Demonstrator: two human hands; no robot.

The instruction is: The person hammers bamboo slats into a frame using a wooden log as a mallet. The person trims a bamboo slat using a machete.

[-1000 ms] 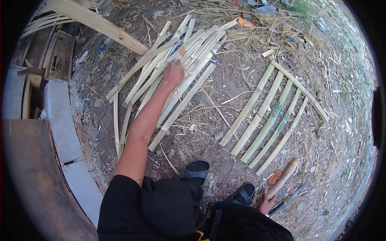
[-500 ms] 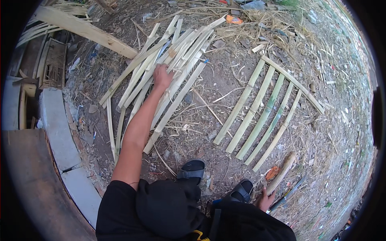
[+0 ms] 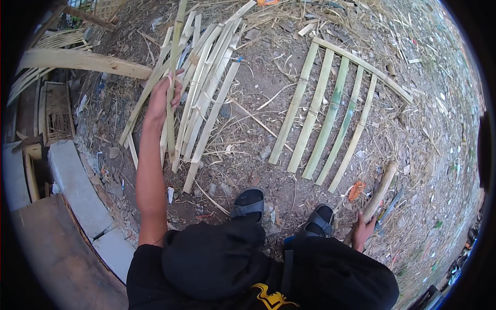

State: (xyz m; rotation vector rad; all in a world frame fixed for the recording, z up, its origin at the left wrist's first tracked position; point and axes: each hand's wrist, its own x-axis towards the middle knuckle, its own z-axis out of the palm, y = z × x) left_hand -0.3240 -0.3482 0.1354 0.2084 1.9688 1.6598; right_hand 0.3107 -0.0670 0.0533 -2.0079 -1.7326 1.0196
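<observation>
Left hand (image 3: 164, 98) grips bamboo slat (image 3: 173, 77) — top cut off.

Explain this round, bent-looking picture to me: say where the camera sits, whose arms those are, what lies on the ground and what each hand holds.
The camera is worn on a person's head and looks down; its wide lens bends straight edges. Both arms are that person's own. The left hand grips a bamboo slat lifted from a loose pile of slats on the dirt ground. The right hand, low beside the sandalled feet, holds a wooden-handled tool; I cannot tell what kind. To the right lies a panel of slats laid side by side under a crossing slat. A concrete block edges the left.
</observation>
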